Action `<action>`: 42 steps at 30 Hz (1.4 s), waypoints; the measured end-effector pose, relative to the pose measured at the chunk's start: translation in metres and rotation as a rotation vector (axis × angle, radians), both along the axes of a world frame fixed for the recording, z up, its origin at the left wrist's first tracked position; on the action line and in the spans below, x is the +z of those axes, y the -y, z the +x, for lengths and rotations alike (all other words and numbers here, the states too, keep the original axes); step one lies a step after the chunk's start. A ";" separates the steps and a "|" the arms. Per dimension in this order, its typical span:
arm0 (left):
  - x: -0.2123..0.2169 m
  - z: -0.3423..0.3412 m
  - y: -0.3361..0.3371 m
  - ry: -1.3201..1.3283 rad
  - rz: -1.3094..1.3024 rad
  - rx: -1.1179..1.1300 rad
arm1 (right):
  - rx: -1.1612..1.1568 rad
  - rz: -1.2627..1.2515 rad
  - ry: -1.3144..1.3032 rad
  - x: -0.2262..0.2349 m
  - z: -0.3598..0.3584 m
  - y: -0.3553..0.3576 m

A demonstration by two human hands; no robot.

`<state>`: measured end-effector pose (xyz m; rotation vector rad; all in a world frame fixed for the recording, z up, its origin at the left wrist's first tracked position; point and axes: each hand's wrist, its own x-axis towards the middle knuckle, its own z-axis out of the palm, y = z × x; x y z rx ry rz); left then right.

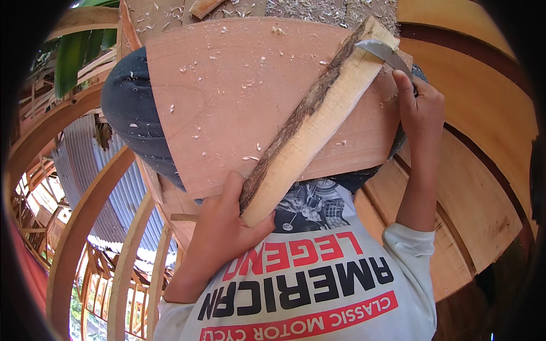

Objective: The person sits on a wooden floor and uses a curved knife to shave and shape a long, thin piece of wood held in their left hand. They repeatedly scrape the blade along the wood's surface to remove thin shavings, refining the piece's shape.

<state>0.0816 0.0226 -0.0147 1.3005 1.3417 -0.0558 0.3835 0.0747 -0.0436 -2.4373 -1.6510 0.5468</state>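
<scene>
A long split piece of wood (pixel 310 136), pale on its cut face with dark bark along one side, slants across my lap. Its near end is gripped in my left hand (pixel 222 221), thumb on one side and fingers on the other. My right hand (pixel 421 105) is wrapped round the handle of a knife (pixel 389 55) with a curved blade. The blade lies against the pale face close to the wood's far end. The knife's handle is mostly hidden in my fist. Beneath the wood, a flat wooden board (pixel 227 102) rests across my thighs, dotted with small shavings.
Shavings (pixel 364 11) are strewn over the planks beyond the board, beside a reddish wood scrap (pixel 206 7). Upright wooden slats (pixel 94 221) form a railing on the left, with corrugated metal sheets (pixel 114 182) outside it. Broad wooden boards (pixel 455 187) stand on the right.
</scene>
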 end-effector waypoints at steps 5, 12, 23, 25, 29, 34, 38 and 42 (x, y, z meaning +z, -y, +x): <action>0.000 -0.005 -0.003 0.030 0.065 -0.055 | 0.131 0.167 0.194 -0.007 -0.005 0.011; 0.002 -0.001 -0.004 0.042 0.003 -0.008 | -0.176 -0.005 0.034 0.013 0.000 0.003; 0.009 -0.004 -0.011 0.087 -0.094 -0.043 | -0.257 0.215 -0.535 -0.022 0.007 0.022; 0.005 -0.001 -0.015 0.140 -0.144 -0.048 | -0.238 0.240 -0.597 -0.028 0.013 0.025; 0.008 0.006 -0.014 0.266 -0.422 0.075 | -0.174 0.277 -0.734 -0.032 0.015 0.028; 0.013 0.025 -0.014 0.594 -0.561 0.237 | -0.220 0.252 -1.029 -0.037 0.032 0.034; 0.026 0.049 -0.029 0.623 -0.547 0.273 | -0.140 0.359 -0.985 -0.037 0.035 0.031; 0.036 0.045 -0.052 0.726 -0.458 0.212 | -0.116 0.331 -0.937 -0.022 0.027 0.028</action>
